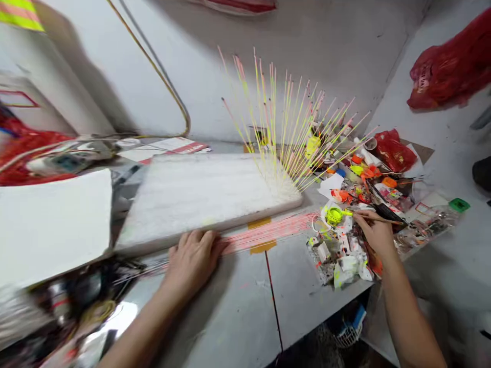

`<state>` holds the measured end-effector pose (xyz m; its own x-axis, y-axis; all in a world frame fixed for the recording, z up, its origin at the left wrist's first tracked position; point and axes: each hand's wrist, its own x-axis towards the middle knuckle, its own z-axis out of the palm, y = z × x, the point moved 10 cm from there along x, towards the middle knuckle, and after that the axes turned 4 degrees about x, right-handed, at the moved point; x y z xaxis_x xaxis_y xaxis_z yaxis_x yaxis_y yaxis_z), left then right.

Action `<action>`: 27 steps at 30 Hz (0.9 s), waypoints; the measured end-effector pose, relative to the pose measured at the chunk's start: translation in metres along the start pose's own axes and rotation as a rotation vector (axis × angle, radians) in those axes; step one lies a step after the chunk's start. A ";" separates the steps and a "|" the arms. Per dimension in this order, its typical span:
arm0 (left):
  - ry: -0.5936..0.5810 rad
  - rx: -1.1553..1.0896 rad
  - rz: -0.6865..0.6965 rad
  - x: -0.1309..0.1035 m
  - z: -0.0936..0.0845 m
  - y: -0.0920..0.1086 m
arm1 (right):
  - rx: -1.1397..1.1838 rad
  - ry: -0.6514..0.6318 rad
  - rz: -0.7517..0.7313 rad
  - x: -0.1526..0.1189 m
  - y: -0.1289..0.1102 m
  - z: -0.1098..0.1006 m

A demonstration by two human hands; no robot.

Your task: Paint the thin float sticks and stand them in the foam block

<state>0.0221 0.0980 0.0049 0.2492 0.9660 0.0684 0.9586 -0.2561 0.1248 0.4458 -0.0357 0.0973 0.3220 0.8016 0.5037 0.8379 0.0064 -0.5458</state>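
My left hand point(195, 259) rests with bent fingers over a row of thin pink-tipped sticks point(284, 231) on the table, pressing them along the front edge of a white foam block point(199, 189). Between the fingers of my right hand point(376, 232) is a paintbrush point(378, 219). Its tip, coated in bright yellow, is at the rim of a small pot of yellow paint point(333, 215). Many thin sticks painted pink and yellow point(286, 125) stand fanned out from the right end of the foam block. What lies beneath my left palm is hidden.
Stained tissues point(347, 268), paint pots and a red plastic bag point(395, 151) crowd the table's right side. A white board point(53, 225) lies at the left above blurred clutter. Tape strips point(263, 247) mark the grey table point(238, 301). A wall stands behind.
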 end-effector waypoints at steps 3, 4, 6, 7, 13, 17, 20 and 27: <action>0.039 -0.068 0.034 0.002 0.002 -0.007 | -0.051 -0.075 -0.051 0.016 -0.006 0.016; 0.063 -0.093 0.050 0.003 0.001 -0.008 | -0.065 -0.092 -0.061 0.019 -0.007 0.020; 0.127 -0.140 0.086 0.004 0.000 -0.011 | -0.091 -0.119 -0.080 0.024 -0.008 0.030; 0.161 -0.162 0.104 0.004 -0.001 -0.011 | -0.106 -0.130 -0.091 0.026 -0.009 0.034; 0.294 -0.259 0.170 -0.001 -0.010 -0.013 | -0.160 -0.149 -0.148 0.024 -0.018 0.039; 0.331 -0.275 0.165 -0.005 -0.020 -0.010 | -0.164 -0.133 -0.190 0.017 -0.027 0.029; 0.376 -0.284 0.213 -0.010 -0.029 -0.003 | -0.159 -0.169 -0.238 0.010 -0.033 0.028; 0.484 -0.322 0.282 -0.017 -0.041 0.004 | -0.125 -0.174 -0.185 -0.002 -0.035 0.014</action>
<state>0.0156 0.0791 0.0452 0.3230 0.7546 0.5712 0.7569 -0.5683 0.3227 0.4096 -0.0290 0.1061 0.0869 0.8844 0.4586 0.9269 0.0970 -0.3627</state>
